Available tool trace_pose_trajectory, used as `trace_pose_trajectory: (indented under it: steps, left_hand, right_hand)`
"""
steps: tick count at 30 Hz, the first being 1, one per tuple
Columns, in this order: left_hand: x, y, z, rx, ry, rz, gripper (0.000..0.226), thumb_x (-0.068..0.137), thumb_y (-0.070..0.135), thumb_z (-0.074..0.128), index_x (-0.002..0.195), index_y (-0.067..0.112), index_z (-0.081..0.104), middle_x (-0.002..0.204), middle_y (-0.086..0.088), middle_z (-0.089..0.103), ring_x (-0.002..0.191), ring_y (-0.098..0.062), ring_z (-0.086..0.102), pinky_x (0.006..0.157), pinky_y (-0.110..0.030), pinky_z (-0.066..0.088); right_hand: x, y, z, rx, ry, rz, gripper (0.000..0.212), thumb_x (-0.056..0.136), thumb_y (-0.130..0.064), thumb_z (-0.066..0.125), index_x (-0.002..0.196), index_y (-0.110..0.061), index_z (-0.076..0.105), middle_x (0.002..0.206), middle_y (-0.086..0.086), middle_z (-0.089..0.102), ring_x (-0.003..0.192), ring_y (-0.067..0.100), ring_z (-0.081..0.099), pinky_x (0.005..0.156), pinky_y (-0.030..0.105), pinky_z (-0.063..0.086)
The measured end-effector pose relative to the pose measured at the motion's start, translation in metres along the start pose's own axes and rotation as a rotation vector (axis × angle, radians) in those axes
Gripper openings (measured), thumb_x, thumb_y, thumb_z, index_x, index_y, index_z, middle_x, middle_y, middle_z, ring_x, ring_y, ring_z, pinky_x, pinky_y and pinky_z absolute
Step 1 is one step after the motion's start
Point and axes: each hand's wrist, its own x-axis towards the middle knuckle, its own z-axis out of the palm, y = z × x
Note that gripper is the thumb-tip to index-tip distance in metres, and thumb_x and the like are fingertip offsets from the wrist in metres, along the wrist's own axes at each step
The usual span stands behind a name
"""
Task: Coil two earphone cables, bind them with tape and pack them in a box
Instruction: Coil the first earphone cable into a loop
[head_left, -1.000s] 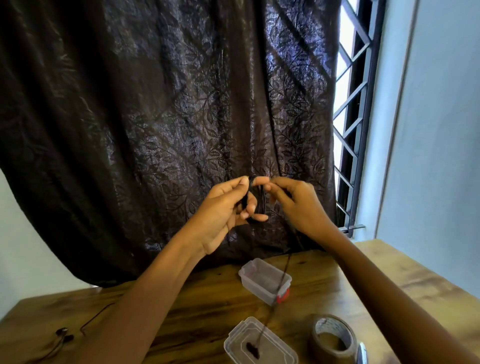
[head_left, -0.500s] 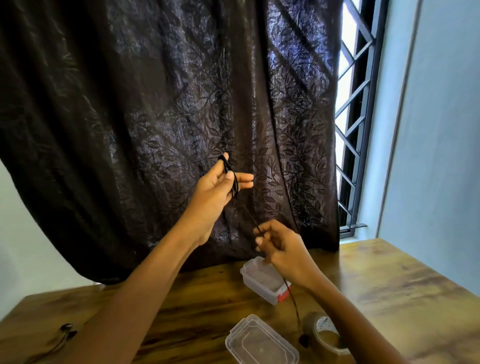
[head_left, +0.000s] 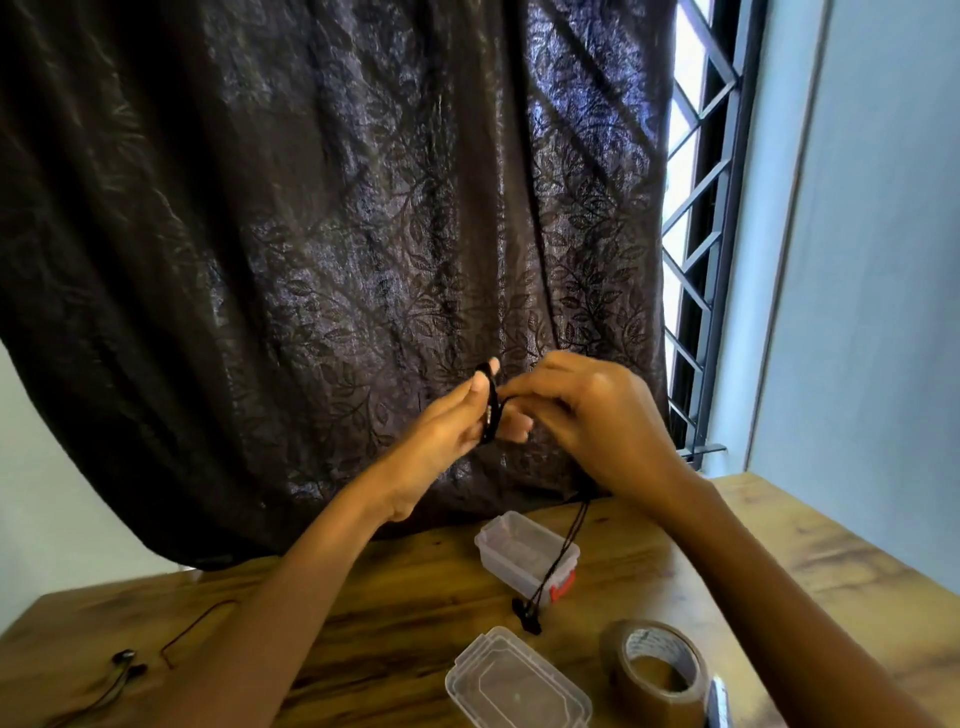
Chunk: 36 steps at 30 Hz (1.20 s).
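My left hand is raised in front of the curtain, with loops of a black earphone cable wound around its fingers. My right hand pinches the same cable right beside it. The loose end hangs under my right wrist, and its earbuds dangle just above the table. A second black earphone lies at the table's left edge. A clear plastic box with a red clip stands open mid-table. Its lid lies nearer to me.
A roll of brown tape stands at the near right of the wooden table, with a small shiny object beside it. A dark leaf-patterned curtain hangs behind, and a barred window is to its right.
My right hand has come up from near the box to meet my left hand, which dropped a little. The dangling earbuds have risen from beside the tape roll to near the box.
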Motion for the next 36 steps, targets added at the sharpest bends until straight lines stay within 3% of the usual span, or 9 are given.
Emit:
trace_pose_trajectory:
  steps: [3,6,10,16,21,26,30,33,36]
  left_hand:
    - [-0.004,0.000,0.007,0.051,-0.124,0.024,0.058,0.087,0.060,0.024,0.112,0.019,0.056,0.083,-0.002,0.069,0.086,-0.016,0.065,0.100,-0.035,0.041]
    - [-0.004,0.001,0.010,0.036,-0.152,0.022,0.056,0.082,0.059,0.025,0.114,0.023,0.054,0.070,0.002,0.064,0.072,-0.013,0.061,0.095,-0.038,0.044]
    - [-0.009,0.010,0.009,0.020,-0.182,0.048,0.056,0.092,0.054,0.022,0.122,0.018,0.053,0.060,0.005,0.054,0.061,-0.009,0.054,0.100,-0.040,0.046]
    - [-0.010,0.014,0.006,-0.122,-0.116,0.053,0.037,0.099,0.022,0.026,0.114,0.011,0.058,0.051,0.005,0.042,0.050,-0.009,0.043,0.076,-0.027,0.054]
    - [-0.009,0.018,0.005,-0.278,-0.086,0.073,0.035,0.099,0.017,0.027,0.113,0.011,0.059,0.051,0.003,0.046,0.049,-0.009,0.047,0.072,-0.028,0.056]
    - [-0.004,0.017,0.004,-0.387,-0.035,0.119,0.035,0.099,0.015,0.026,0.118,0.013,0.056,0.067,-0.003,0.066,0.068,-0.016,0.066,0.084,-0.033,0.054]
    - [-0.002,0.014,0.004,-0.422,0.020,0.119,0.035,0.099,0.011,0.025,0.122,0.016,0.050,0.082,-0.005,0.072,0.082,-0.019,0.070,0.089,-0.031,0.053]
    - [0.001,0.012,-0.001,-0.375,0.088,0.128,0.037,0.100,0.010,0.025,0.130,0.019,0.044,0.093,-0.006,0.072,0.091,-0.018,0.069,0.099,-0.032,0.046]
    - [0.004,0.007,-0.006,-0.229,0.133,0.118,0.042,0.100,0.009,0.025,0.140,0.021,0.033,0.104,-0.004,0.069,0.099,-0.014,0.066,0.101,-0.030,0.041]
  right_hand:
    - [0.015,0.007,-0.009,0.031,-0.010,0.019,0.013,0.078,-0.020,0.070,0.091,-0.019,0.073,0.084,-0.003,0.069,0.075,0.014,0.065,0.062,0.041,0.054]
    - [0.022,0.018,-0.013,0.114,-0.043,0.088,0.017,0.075,-0.026,0.074,0.091,-0.019,0.073,0.085,-0.007,0.068,0.076,0.008,0.064,0.067,0.034,0.054]
    - [0.019,0.025,-0.011,0.338,0.012,0.207,0.011,0.074,-0.020,0.075,0.084,-0.017,0.074,0.078,-0.010,0.069,0.073,0.006,0.066,0.069,0.017,0.053]
    - [0.003,0.038,0.006,0.478,0.137,0.353,0.004,0.077,-0.023,0.071,0.081,-0.024,0.072,0.080,0.000,0.072,0.075,0.024,0.067,0.073,0.044,0.055]
    - [-0.018,0.039,0.028,0.542,0.154,0.467,0.005,0.082,-0.018,0.066,0.081,-0.021,0.069,0.075,0.007,0.071,0.071,0.026,0.065,0.071,0.045,0.055]
    - [-0.046,0.026,0.059,0.594,0.108,0.561,0.014,0.089,-0.014,0.059,0.089,-0.026,0.067,0.059,-0.003,0.064,0.051,0.024,0.051,0.050,0.042,0.045]
    - [-0.065,0.012,0.072,0.590,0.011,0.619,0.019,0.092,-0.015,0.054,0.098,-0.031,0.061,0.060,-0.008,0.062,0.061,0.036,0.058,0.060,0.048,0.050]
    - [-0.076,0.003,0.073,0.533,-0.108,0.560,0.015,0.092,-0.016,0.053,0.100,-0.026,0.062,0.065,-0.008,0.062,0.064,0.017,0.063,0.062,0.034,0.052]
    - [-0.080,-0.001,0.067,0.475,-0.211,0.485,0.014,0.093,-0.019,0.052,0.101,-0.021,0.064,0.073,-0.003,0.066,0.068,0.011,0.063,0.060,0.027,0.053]
